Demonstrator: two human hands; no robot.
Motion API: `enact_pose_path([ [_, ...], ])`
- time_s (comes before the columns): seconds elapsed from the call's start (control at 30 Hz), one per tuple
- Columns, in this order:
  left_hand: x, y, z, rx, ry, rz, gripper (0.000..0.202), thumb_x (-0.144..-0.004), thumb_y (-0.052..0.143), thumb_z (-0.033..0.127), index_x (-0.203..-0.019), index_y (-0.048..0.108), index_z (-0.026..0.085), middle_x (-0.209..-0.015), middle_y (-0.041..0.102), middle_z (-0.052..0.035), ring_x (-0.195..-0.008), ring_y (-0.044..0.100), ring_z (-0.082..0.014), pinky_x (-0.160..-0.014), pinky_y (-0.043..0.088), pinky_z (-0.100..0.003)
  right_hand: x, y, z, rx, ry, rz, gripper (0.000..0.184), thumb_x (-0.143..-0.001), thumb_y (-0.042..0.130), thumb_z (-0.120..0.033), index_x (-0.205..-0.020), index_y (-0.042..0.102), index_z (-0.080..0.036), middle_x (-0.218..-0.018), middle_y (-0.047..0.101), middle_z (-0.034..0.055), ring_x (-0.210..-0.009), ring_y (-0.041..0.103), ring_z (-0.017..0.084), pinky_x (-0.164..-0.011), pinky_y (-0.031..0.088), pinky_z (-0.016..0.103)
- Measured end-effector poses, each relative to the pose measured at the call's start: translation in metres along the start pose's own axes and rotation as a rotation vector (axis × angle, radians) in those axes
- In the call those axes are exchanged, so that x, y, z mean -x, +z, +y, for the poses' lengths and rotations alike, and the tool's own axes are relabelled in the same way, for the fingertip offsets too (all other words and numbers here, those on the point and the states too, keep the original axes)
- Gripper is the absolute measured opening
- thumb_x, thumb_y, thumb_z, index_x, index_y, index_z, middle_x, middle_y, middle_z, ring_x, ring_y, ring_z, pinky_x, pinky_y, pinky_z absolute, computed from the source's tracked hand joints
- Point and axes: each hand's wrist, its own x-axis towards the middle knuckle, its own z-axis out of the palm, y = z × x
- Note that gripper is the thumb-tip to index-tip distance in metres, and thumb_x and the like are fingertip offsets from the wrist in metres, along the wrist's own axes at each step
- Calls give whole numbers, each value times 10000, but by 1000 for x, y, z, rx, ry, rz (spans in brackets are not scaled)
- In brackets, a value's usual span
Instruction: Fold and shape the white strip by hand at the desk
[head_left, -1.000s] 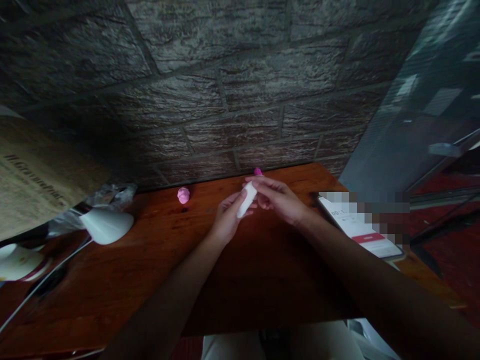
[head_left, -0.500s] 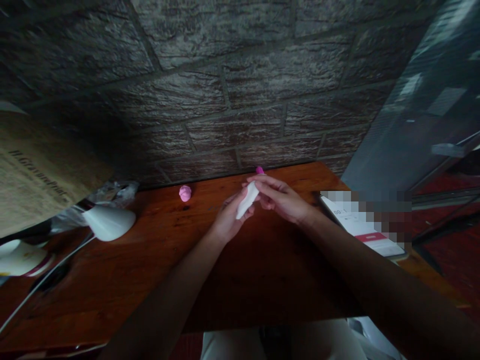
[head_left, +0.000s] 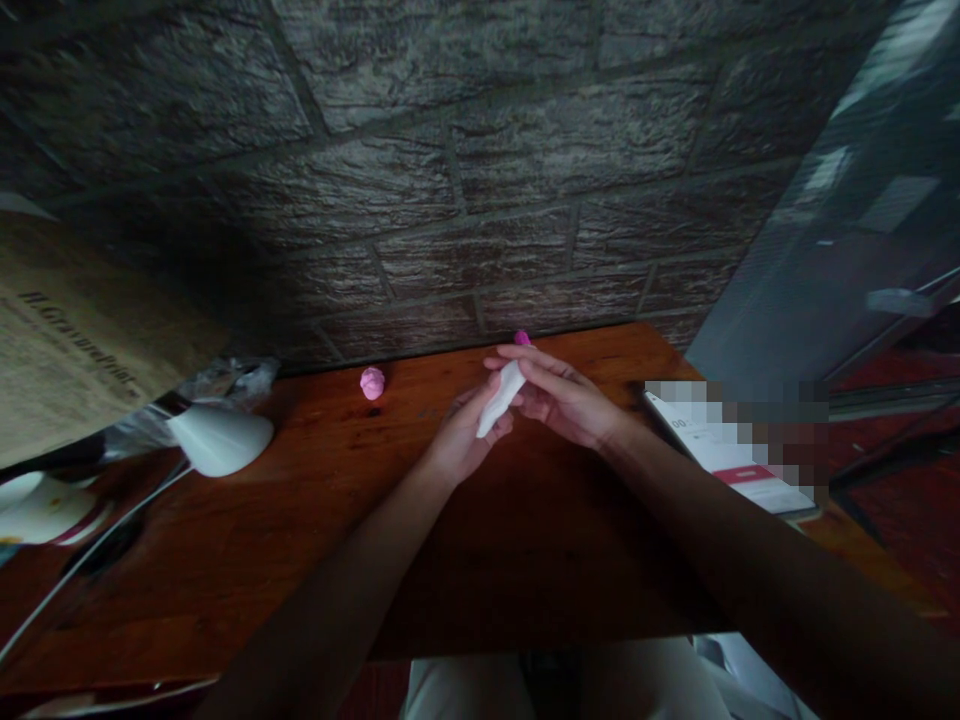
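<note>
A soft-looking, elongated white piece (head_left: 500, 401) is held above the wooden table between both hands; its exact material is unclear. My left hand (head_left: 466, 428) is closed around its lower side, thumb along it. My right hand (head_left: 561, 395) pinches the upper end, its fingers partly hidden behind the piece. A crumpled pink lump (head_left: 372, 383) rests on the table to the left of the hands. Just behind my right hand, near the wall, a magenta object (head_left: 523, 339) is partly covered.
The wooden table (head_left: 300, 520) meets a stone-block wall (head_left: 390, 190). On the left are a brown paper bag (head_left: 90, 340), a white cone-shaped thing (head_left: 225, 438), a white cord (head_left: 90, 560) and a white cup-like object (head_left: 45, 508). At right lies a tablet-like screen (head_left: 727, 450).
Both hands keep hold of the white piece, and its upper edge looks slightly reshaped. My right fingers have shifted a little along it. The whole view has moved slightly.
</note>
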Motion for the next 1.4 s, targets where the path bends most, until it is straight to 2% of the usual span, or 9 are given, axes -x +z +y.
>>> enact_pose_path([
  [0.17,0,-1,-1,16,-31,-5,239,-718,798,391,-780,739,167,-654,681,1,-493,497,-34,-460,363,-165,1,0,-2,-40,31,-16,259,-712,784,-447,-907,737,-284,-1137,711,6,-616,495,91,-528,387,218],
  [0.33,0,0,-1,13,-25,-8,217,-765,761,388,-775,724,175,-665,678,0,-481,483,-38,-444,358,-171,1,0,-2,-38,43,-8,267,-697,794,-461,-880,727,-278,-1146,711,5,-634,520,102,-593,465,249],
  [0.5,-1,-1,-2,49,-48,-24,218,-751,782,379,-840,727,188,-668,679,12,-524,524,-40,-474,374,-164,2,-2,-2,-65,29,-60,235,-744,771,-438,-932,735,-300,-1134,713,-1,-692,560,107,-612,479,235],
  [0.67,0,0,-1,63,-55,-32,245,-710,812,381,-807,726,174,-668,684,1,-562,559,-55,-482,387,-153,2,-1,-1,-80,23,-74,225,-745,778,-425,-922,746,-289,-1132,717,3,-731,574,112,-627,490,225],
  [0.77,-1,1,-1,24,-20,4,299,-689,822,411,-811,722,157,-684,694,-3,-531,542,-46,-492,400,-153,-1,-3,1,-106,22,-48,262,-735,786,-425,-951,750,-282,-1103,722,11,-688,560,95,-583,466,206],
  [0.87,0,3,1,-48,56,30,345,-673,825,435,-837,724,149,-729,714,-12,-484,514,-35,-470,386,-158,-5,-6,4,-95,5,33,306,-733,792,-395,-1015,749,-286,-1048,722,13,-643,544,75,-504,394,184],
  [1.03,2,6,3,-127,98,80,342,-697,803,412,-917,718,165,-807,727,-18,-507,544,-44,-480,395,-165,-8,-12,7,-18,-25,111,269,-687,824,-309,-945,768,-259,-893,698,-1,-574,486,56,-467,326,194],
  [1.23,2,3,0,-199,177,156,431,-658,829,400,-1006,710,176,-887,737,-25,-571,642,-79,-519,476,-179,-8,-12,6,1,-30,173,258,-699,813,-383,-885,750,-215,-668,581,-32,-507,418,51,-450,312,195],
  [1.4,1,1,-3,-254,222,172,465,-648,837,406,-1031,703,179,-969,749,-52,-669,720,-153,-593,557,-230,-8,-14,7,33,-18,171,261,-670,835,-352,-866,744,-205,-750,622,-11,-528,428,50,-466,327,206],
])
